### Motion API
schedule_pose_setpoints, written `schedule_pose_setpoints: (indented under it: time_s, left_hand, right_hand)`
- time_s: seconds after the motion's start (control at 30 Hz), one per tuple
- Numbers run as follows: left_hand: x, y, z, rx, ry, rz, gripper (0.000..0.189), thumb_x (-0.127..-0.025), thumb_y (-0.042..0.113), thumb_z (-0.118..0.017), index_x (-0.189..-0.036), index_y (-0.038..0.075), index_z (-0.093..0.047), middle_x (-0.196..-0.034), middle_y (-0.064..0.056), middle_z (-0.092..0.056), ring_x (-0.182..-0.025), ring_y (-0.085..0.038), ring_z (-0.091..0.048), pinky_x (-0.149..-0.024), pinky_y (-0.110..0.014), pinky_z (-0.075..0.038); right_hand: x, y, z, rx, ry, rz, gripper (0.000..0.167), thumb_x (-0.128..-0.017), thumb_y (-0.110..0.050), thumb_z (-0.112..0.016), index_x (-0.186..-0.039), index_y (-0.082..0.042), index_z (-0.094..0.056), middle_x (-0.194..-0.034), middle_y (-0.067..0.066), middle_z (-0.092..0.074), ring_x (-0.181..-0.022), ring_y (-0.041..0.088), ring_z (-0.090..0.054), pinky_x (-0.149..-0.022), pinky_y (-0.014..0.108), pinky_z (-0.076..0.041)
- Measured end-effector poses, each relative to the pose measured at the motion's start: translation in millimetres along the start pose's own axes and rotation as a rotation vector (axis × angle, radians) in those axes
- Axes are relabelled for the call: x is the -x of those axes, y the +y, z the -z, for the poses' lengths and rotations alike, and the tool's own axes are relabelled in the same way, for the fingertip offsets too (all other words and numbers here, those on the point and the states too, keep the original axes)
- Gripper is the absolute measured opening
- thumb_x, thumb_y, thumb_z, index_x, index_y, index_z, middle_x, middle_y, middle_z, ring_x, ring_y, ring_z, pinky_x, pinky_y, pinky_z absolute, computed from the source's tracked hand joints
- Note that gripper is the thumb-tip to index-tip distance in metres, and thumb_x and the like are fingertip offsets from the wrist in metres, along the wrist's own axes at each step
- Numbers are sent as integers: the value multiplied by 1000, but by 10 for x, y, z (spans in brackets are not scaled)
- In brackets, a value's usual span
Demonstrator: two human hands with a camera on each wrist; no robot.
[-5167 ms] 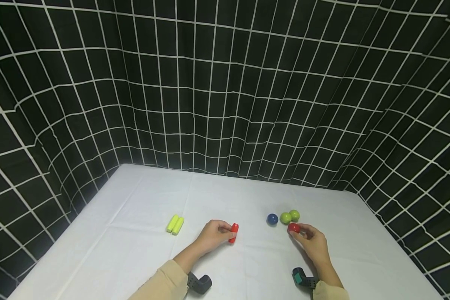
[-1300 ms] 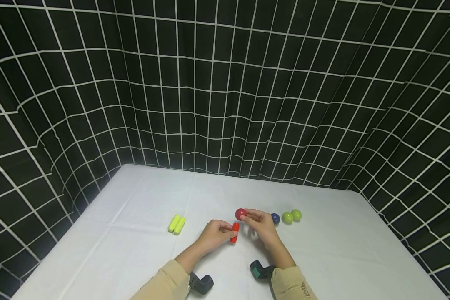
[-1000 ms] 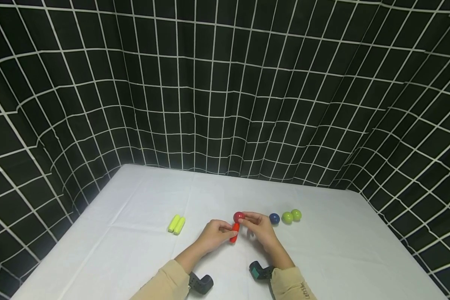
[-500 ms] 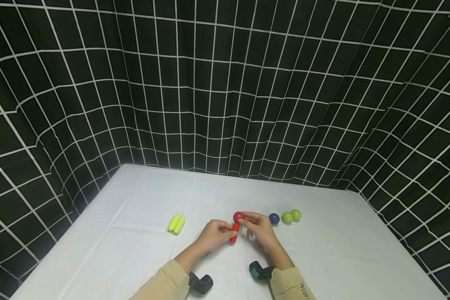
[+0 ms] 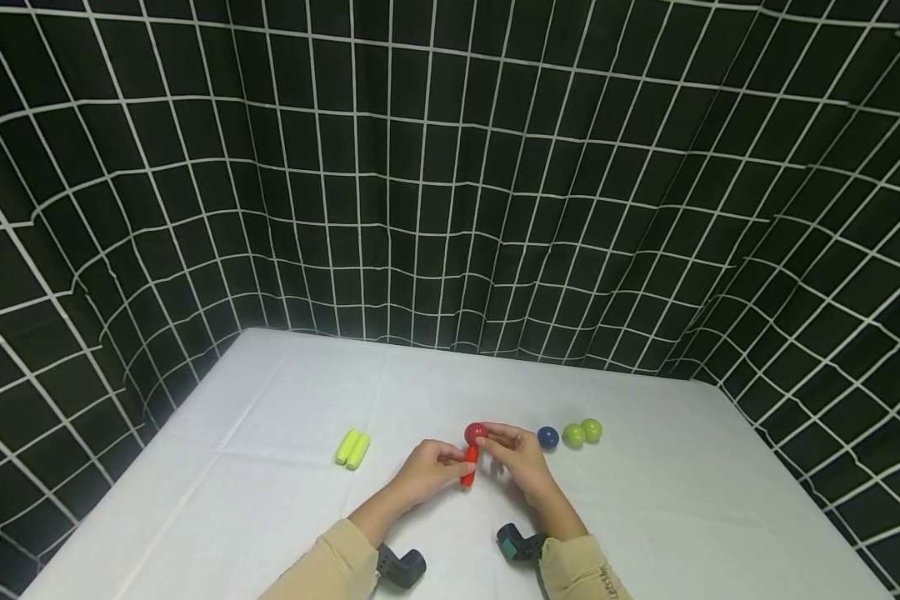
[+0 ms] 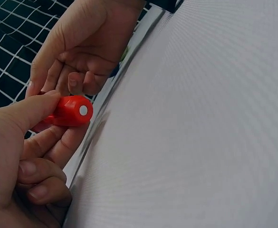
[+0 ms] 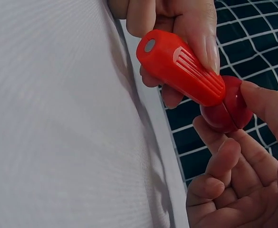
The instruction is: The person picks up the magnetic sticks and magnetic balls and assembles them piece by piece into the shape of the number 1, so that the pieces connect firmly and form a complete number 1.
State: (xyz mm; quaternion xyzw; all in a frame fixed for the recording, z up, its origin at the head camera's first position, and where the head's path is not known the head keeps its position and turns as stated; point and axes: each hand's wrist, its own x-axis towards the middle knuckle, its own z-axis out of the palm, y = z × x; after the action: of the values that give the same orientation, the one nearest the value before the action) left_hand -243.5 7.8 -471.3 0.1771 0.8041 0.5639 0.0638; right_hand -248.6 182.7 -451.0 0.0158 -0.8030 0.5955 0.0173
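My left hand (image 5: 427, 472) pinches a red ribbed plastic stick (image 7: 184, 66) between thumb and fingers. A round pale spot shows on the stick's free end, which points toward me in the left wrist view. With thumb and fingertips, my right hand (image 5: 521, 458) holds a glossy red ball (image 7: 231, 109) that has a thin seam. The ball sits right at the far end of the stick, in line with it. Both are held up over the white tablecloth, and part of the stick is covered by my left thumb.
Two yellow sticks (image 5: 353, 450) lie side by side left of my hands. To the right, a blue ball (image 5: 547, 437) and two green balls (image 5: 574, 435) stand in a row on the white cloth (image 5: 285, 517). A black gridded curtain (image 5: 435, 208) surrounds the table.
My right hand picked up the red ball from beside the green ones and carried it left to the stick's far end. My left hand has stayed put with the stick.
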Motion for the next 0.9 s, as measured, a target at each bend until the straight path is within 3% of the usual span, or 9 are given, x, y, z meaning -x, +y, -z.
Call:
schedule_pose_setpoints:
  time_s: [0.1, 0.3, 0.57, 0.7, 0.9]
  left_hand:
    - [3, 4, 7, -6, -7, 6, 32, -83, 28, -68, -97, -1, -69, -91, -8, -72, -87, -16, -65, -76, -31, -51]
    - [0, -4, 6, -15, -4, 8, 30, -83, 27, -68, -95, -1, -69, -88, -6, -72, -84, -13, -63, -75, -29, -49]
    - [11, 5, -5, 13, 11, -2, 28, -82, 25, -69, -93, -1, -70, -85, -7, -71, -78, -8, -60, -70, -23, -46]
    - [9, -3, -13, 14, 14, -3, 28, -82, 24, -70, -93, -2, -70, -84, -8, -71, -77, -10, -60, -69, -24, -46]
    - [3, -4, -15, 7, 20, -5, 27, -82, 23, -70, -92, -2, -70, -83, -8, -71, -76, -11, -61, -69, -25, -46]
  right_hand:
    - [6, -13, -6, 4, -1, -8, 36, -81, -20, -71, -111, -2, -65, -107, 15, -69, -97, 20, -64, -67, 25, -43]
    - [11, -14, 1, 2, 9, -10, 38, -82, -22, -71, -114, -3, -64, -112, 15, -67, -82, 13, -58, -55, 22, -41]
    - [-10, 40, 103, 89, 77, 85, 32, -79, -21, -74, -108, -8, -69, -108, 11, -69, -54, 6, -45, -48, 19, -38]
    - [-19, 68, 170, 135, 126, 121, 29, -79, -22, -73, -105, -10, -70, -106, 9, -70, -51, 5, -44, -47, 19, -38]
    - [-22, 104, 268, 170, 164, 109, 28, -79, -18, -74, -104, -9, -70, -105, 10, -70, -51, 6, -42, -47, 20, -38]
